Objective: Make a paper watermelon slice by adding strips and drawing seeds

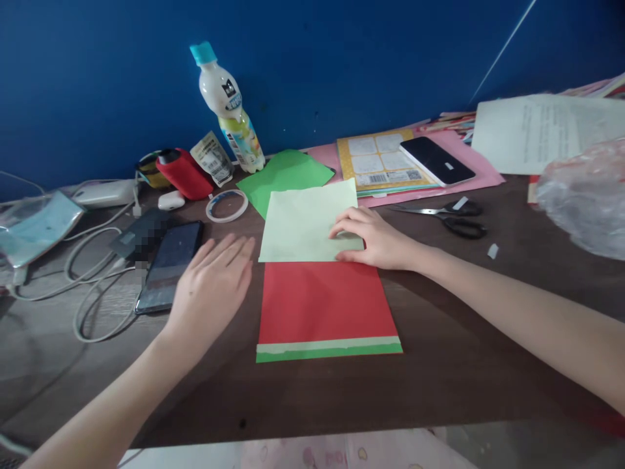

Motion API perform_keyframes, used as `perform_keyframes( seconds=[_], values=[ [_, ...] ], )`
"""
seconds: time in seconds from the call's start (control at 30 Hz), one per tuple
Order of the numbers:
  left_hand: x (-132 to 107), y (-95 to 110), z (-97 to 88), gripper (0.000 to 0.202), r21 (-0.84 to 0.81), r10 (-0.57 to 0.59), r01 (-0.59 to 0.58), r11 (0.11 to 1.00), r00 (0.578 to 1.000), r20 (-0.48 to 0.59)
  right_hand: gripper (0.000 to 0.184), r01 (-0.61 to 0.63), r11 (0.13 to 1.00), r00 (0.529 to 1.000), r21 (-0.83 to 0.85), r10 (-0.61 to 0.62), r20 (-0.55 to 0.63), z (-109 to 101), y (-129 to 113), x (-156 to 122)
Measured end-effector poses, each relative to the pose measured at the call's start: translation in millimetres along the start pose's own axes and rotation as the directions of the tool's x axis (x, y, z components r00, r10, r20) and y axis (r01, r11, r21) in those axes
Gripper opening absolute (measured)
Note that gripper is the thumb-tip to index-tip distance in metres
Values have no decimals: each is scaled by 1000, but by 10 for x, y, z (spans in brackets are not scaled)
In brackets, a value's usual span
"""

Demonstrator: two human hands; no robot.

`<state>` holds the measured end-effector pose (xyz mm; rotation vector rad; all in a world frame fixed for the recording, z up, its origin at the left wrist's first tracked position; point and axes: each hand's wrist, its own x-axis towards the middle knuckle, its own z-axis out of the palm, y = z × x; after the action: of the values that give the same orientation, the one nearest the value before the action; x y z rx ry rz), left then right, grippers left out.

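A red paper sheet (325, 303) with a pale and a green strip along its near edge lies on the dark wooden table (463, 352). A pale green sheet (305, 221) overlaps its far edge. My right hand (375, 238) rests on the pale green sheet's right near corner, fingers bent and pressing the paper down. My left hand (212, 283) lies flat on the table just left of the sheets, fingers stretched out and holding nothing, next to a dark phone (170, 264).
A brighter green sheet (288, 172) lies behind, with a tape ring (226, 205), a drink bottle (228, 107) and a red thread spool (184, 173). Scissors (452, 218), another phone (443, 161) on coloured paper, and a plastic bag (586, 195) sit right. Cables (92, 273) trail left.
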<state>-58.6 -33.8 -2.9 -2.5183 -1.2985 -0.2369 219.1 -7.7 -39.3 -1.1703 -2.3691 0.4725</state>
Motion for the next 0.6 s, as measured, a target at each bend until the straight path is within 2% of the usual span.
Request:
perform_keyframes(
  seconds=[0.1, 0.17, 0.2, 0.27, 0.37, 0.43, 0.53, 0.57, 0.6],
  values=[
    [193, 168, 30, 26, -201, 178, -163, 966, 982, 62, 32, 16, 1000, 1000, 9, -16, -8, -6, -7, -1],
    [320, 267, 88, 23, -288, 242, -200, 937, 963, 117, 30, 25, 1000, 1000, 15, -24, -17, -7, -5, -6],
    [376, 297, 123, 21, -305, 231, -183, 935, 964, 129, 28, 31, 999, 999, 20, -30, -24, -6, -1, -11],
    [465, 315, 187, 17, -310, 218, -168, 936, 967, 132, 24, 42, 998, 998, 37, -41, -45, 1, 12, -20],
    [551, 271, 216, 20, -241, 327, -288, 927, 934, 141, 16, 47, 997, 996, 68, -41, -84, 0, 21, -20],
    [613, 222, 161, 26, -153, 358, -338, 929, 925, 130, 14, 50, 996, 994, 75, -42, -105, -33, -3, -3],
    [759, 136, -23, 26, -35, 261, -259, 965, 964, 44, 15, 38, 998, 973, 42, -27, -231, -151, -84, 33],
    [815, 109, -97, 25, 0, 194, -194, 981, 981, -22, 17, 13, 1000, 951, 21, -6, -308, -203, -113, 41],
    [866, 88, -166, 22, 60, 94, -84, 995, 980, -174, 19, -22, 1000, 919, -4, 19, -394, -255, -139, 44]
  ],
)
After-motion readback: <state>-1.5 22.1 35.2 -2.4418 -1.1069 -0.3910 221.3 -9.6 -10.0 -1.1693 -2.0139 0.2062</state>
